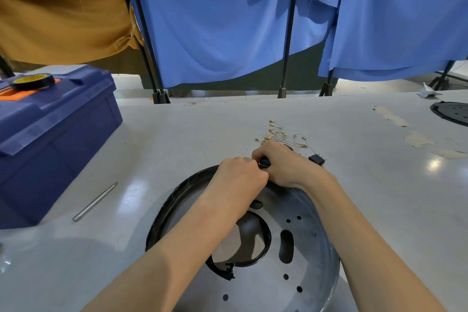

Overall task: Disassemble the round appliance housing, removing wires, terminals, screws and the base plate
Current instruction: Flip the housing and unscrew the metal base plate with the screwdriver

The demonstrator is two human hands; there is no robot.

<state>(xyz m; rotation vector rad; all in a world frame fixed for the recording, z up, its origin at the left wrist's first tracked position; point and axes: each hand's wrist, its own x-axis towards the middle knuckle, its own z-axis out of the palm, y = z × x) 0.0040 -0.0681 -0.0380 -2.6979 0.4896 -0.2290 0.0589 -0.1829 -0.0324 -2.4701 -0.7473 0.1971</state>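
Note:
The round housing [298,273] lies on the white table in front of me: a silver metal dish with a black rim, several holes and a large central opening ringed in black. My left hand [238,177] and my right hand [276,162] are pressed together at its far rim. Both are closed around a small dark object [264,161], mostly hidden by the fingers. A pile of thin white wires with brass terminals [281,134] lies just beyond my hands. A small black component [316,159] rests right of my right hand.
A blue toolbox [50,139] with a black tape roll [31,81] on its lid stands at the left. A metal rod [95,201] lies beside it. A black round plate [453,113] sits at the far right. Blue and ochre cloths hang behind the table.

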